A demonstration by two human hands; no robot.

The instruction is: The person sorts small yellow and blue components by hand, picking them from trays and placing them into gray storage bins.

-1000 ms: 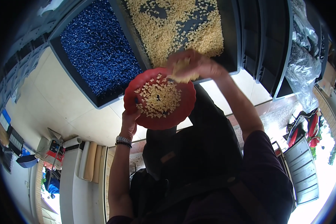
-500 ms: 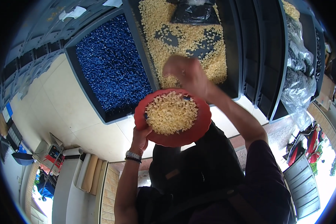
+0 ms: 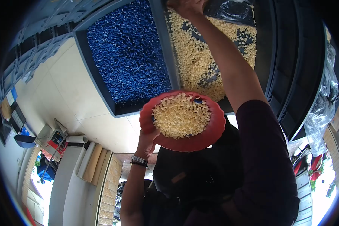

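My left hand (image 3: 147, 142) grips the left rim of a red scalloped bowl (image 3: 192, 145), thumb over the edge. A heap of small cream plastic pieces (image 3: 180, 116) fills the bowl's middle, with a few dark blue pieces (image 3: 198, 100) among them. My right hand (image 3: 186, 7) reaches to the far end of a grey bin (image 3: 265, 41) strewn with loose cream pieces (image 3: 194, 62). The picture's upper edge cuts off that hand, so its fingers and anything in them are hidden. Beside it lies a black plastic bag (image 3: 231, 11).
Left of the cream pieces, another grey bin (image 3: 96, 69) holds many small blue pieces (image 3: 128, 52). Stacked dark bins (image 3: 290, 67) and clear plastic bags (image 3: 316, 128) stand at right. Rolls of material (image 3: 96, 162) lean by a light cabinet (image 3: 69, 180) at lower left.
My right hand has moved from just beyond the bowl to the bin's far end, arm stretched out. The view has shifted; my left hand still holds the bowl.
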